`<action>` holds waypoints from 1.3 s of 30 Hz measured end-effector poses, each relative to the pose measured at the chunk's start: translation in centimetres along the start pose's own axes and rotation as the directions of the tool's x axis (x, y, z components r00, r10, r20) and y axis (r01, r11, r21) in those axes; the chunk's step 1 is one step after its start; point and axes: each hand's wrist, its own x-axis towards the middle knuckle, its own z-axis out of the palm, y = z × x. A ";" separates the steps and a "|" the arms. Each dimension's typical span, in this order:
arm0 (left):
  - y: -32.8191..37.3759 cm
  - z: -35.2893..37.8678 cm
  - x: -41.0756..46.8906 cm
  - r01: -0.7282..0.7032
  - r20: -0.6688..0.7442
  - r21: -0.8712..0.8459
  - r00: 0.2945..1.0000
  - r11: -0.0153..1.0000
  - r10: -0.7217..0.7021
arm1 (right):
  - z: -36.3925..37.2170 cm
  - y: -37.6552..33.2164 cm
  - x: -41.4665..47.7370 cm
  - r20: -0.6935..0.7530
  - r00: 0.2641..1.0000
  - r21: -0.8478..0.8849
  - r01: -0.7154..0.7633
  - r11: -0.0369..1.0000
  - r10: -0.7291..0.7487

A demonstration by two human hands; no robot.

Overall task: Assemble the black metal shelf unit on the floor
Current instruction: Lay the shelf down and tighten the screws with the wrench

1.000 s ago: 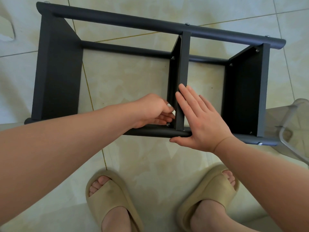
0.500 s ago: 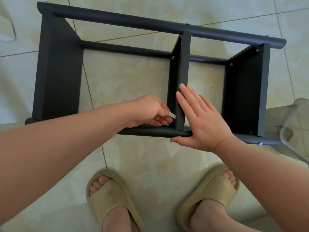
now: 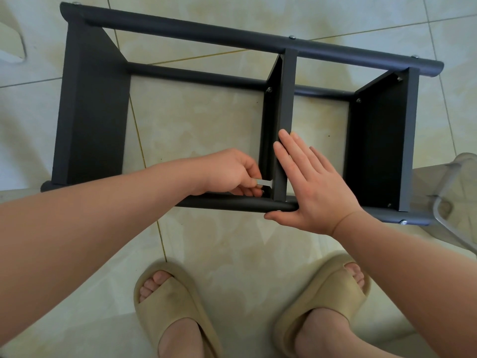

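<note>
The black metal shelf unit (image 3: 93,107) lies on its side on the tiled floor, with three shelf panels between round tubes. My left hand (image 3: 229,171) pinches a small silver wrench (image 3: 264,182) at the bottom corner of the middle panel (image 3: 286,99), just above the near tube (image 3: 232,202). My right hand (image 3: 309,182) lies flat with straight fingers against the right face of the middle panel, thumb under the near tube. The screw at the wrench tip is hidden.
My feet in beige slippers (image 3: 175,306) stand close in front of the unit. A clear plastic chair (image 3: 454,197) sits at the right edge, touching the unit's right end. A white object (image 3: 10,42) lies at the far left.
My left hand has shifted slightly left and turned, so the silver wrench now shows more fully. The right hand and the shelf unit stay put.
</note>
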 end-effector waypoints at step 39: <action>22.2 16.7 0.2 -0.117 -0.171 0.769 0.910 0.628 0.379 | -12.3 17.5 -20.3 0.032 0.864 0.084 -0.502 0.860 0.502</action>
